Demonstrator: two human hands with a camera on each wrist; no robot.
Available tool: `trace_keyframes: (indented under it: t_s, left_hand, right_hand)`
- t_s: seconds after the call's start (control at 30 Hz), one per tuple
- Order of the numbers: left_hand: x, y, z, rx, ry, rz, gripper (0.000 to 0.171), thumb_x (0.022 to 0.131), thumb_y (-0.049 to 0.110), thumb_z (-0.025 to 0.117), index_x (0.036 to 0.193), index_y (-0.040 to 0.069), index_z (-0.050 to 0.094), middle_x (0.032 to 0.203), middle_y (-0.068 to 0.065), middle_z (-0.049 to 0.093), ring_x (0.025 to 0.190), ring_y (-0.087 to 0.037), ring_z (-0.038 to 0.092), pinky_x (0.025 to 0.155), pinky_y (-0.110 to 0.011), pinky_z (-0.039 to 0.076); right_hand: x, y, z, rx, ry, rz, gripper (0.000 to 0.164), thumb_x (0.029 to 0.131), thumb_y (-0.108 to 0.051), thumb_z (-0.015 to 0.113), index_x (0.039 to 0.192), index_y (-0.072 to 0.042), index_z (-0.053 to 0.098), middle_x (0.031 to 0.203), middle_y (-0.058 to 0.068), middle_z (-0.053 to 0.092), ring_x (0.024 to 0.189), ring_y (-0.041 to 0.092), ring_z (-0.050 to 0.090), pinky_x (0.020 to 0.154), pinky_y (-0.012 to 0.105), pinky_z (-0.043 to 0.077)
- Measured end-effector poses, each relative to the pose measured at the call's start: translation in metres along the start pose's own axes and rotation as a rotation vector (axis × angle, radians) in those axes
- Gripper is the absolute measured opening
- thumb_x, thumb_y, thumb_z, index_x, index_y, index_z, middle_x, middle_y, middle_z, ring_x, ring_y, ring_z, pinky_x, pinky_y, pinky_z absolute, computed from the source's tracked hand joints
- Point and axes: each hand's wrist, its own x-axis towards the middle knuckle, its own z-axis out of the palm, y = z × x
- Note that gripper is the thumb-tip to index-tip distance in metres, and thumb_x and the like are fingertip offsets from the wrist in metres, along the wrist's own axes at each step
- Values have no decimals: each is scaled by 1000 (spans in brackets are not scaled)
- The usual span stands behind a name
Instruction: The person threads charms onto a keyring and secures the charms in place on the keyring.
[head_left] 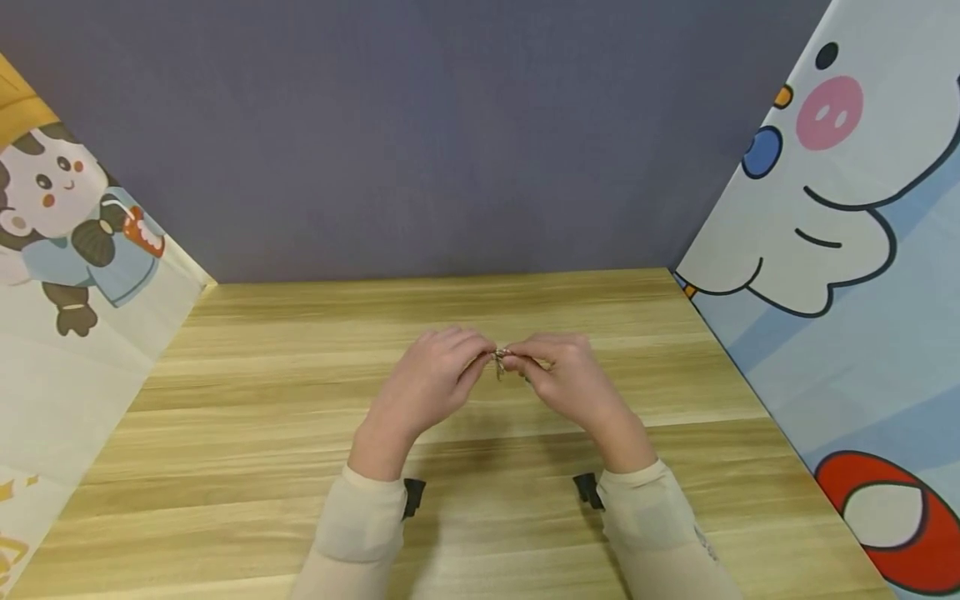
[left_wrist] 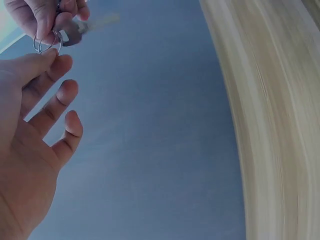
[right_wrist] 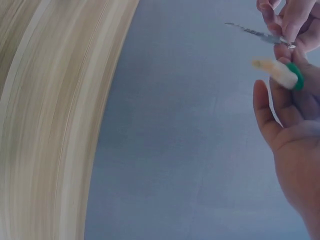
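Observation:
Above the table, both hands meet over a metal split key ring (left_wrist: 60, 44) that carries a key (right_wrist: 256, 33). My left hand (head_left: 431, 379) pinches the ring between thumb and index finger, its other fingers loosely bent in the left wrist view. Opposite it, my right hand (head_left: 572, 377) pinches the ring's other side, thumb and fingertips close to the key's head. A small charm (right_wrist: 284, 76) in white, pale orange and green hangs by the right hand's fingers in the right wrist view. The key dangles between the hands in the head view. Fingertips partly hide the ring.
A wood-grain table (head_left: 247, 400) lies under the hands. A grey panel (head_left: 420, 142) stands at the back. Cartoon-printed panels flank it, one on the left (head_left: 97, 367) and one on the right (head_left: 795, 375). Dark straps show at both wrists.

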Motion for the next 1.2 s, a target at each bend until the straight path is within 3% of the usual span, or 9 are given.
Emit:
trace_keyframes:
  t_s: [0.27, 0.47, 0.73, 0.9, 1.03, 1.2]
  left_hand:
    - [4, -3, 3, -79, 2, -49, 12, 101, 7, 72, 111, 7, 79, 107, -3, 81, 101, -20, 77, 91, -36, 62]
    - [4, -3, 8, -121, 47, -105, 13, 101, 7, 72, 112, 6, 79, 107, -5, 81, 100, -20, 76, 88, -34, 62]
    - [-1, -2, 19, -341, 105, -245, 5, 101, 5, 71, 104, 4, 75, 98, -9, 79, 89, -20, 73, 77, -36, 62]
    - [-6, 3, 24, -451, 42, -318, 18, 107, 13, 63, 116, 6, 77, 107, -7, 80, 94, -17, 74, 81, -35, 62]
    - [-7, 8, 27, -464, -9, -353, 24, 105, 25, 70, 123, 10, 77, 115, -4, 80, 99, -17, 72, 85, -39, 62]
    - [-7, 11, 27, -417, 30, -355, 27, 97, 19, 80, 121, 7, 77, 114, -7, 80, 97, -22, 73, 86, -44, 63]
  right_hand:
    - [2, -1, -2, 22, -53, 15, 15, 94, -2, 76, 108, 1, 83, 91, 8, 82, 73, 14, 73, 65, 26, 59]
    - [4, -2, 1, -22, -13, 2, 15, 95, -1, 77, 108, 1, 82, 91, 10, 82, 69, 14, 70, 63, 26, 58]
    - [1, 1, 10, -72, 101, -45, 11, 91, 1, 80, 102, 2, 83, 91, 13, 82, 75, 21, 79, 66, 30, 63]
    - [-6, 1, 13, -75, 107, 7, 11, 92, -1, 81, 102, 1, 84, 93, 13, 83, 79, 22, 80, 69, 35, 65]
    - [-11, -1, 13, -70, 118, 73, 9, 93, -1, 79, 101, 0, 84, 95, 12, 83, 83, 23, 81, 71, 35, 65]
    - [-10, -3, 13, -90, 131, 112, 9, 95, -5, 80, 101, -1, 84, 96, 12, 83, 84, 23, 81, 72, 35, 66]
